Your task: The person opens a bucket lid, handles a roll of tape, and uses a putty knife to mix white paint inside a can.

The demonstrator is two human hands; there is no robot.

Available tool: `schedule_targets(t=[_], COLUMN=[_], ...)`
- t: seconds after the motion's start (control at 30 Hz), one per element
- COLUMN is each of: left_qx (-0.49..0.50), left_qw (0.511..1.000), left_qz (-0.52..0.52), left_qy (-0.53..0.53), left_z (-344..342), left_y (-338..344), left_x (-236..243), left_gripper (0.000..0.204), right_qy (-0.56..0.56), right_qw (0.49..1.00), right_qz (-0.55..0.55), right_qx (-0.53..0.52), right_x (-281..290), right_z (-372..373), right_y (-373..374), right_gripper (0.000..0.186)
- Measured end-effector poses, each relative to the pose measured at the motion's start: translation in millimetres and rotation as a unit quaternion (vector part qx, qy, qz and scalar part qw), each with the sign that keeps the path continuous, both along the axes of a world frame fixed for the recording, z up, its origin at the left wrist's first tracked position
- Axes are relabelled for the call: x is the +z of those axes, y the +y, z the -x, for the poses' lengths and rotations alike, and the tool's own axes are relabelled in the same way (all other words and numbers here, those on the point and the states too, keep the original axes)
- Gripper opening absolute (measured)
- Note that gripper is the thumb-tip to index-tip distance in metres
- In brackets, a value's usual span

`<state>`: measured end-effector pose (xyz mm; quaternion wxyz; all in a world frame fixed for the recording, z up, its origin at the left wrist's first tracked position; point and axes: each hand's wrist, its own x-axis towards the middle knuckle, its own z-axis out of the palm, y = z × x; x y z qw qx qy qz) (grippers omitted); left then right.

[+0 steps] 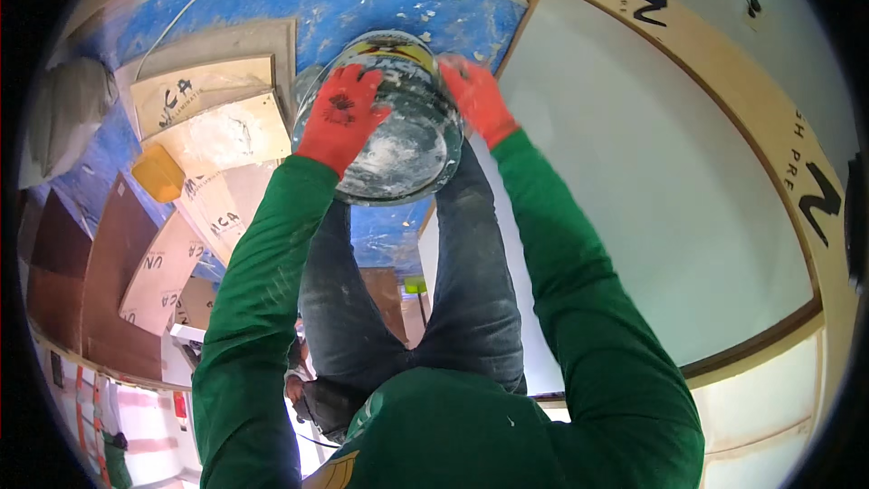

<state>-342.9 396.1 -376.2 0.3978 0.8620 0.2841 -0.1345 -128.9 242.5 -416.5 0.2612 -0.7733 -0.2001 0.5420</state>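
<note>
A dark, whitish-smeared bucket (403, 149) with a yellow and red label on its far side is in front of my legs. My left hand (342, 118), in an orange-red glove, lies over the bucket's left side with its fingers curled against it. At the upper right edge of the bucket is my right hand (475, 98), gloved the same way. Its fingers bend in against the edge and are slightly blurred. What the bucket holds, if anything, I cannot make out.
Blue, speckled floor covering (272, 0) lies beyond the bucket. Printed boards (217, 131) and a yellow block (157, 172) are at left, near a grey bag (68, 118). A large pale panel (661, 163) with a wooden frame stands close on my right.
</note>
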Motion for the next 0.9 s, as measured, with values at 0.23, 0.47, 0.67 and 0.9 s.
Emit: schedule_targets(t=[0.23,0.47,0.67,0.9], left_qx=[-0.028,-0.062,-0.206,-0.239], left_qw=[0.998,0.995,0.963,0.949], left_qz=[0.037,0.049,0.145,0.157], left_qy=[0.044,-0.054,0.1,0.134], left_z=[-6.4,-56.8,-92.3,-96.3], left_y=[11.5,-6.2,-19.5,-52.2], left_x=[3.6,-49.8,-68.2,-87.9], left_gripper=[0.054,0.052,0.056,0.054], right_qy=[-0.223,-0.209,-0.172,-0.128], right_qw=[0.97,0.973,0.983,0.992], right_qz=[-0.061,-0.077,0.001,0.012], right_qx=[0.072,0.053,0.069,0.013], right_x=[79.2,63.7,61.3,45.1], right_z=[55.8,67.1,76.3,84.9], right_y=[-23.0,-22.2,-34.5,-70.9], right_gripper=[0.045,0.046,0.049,0.048])
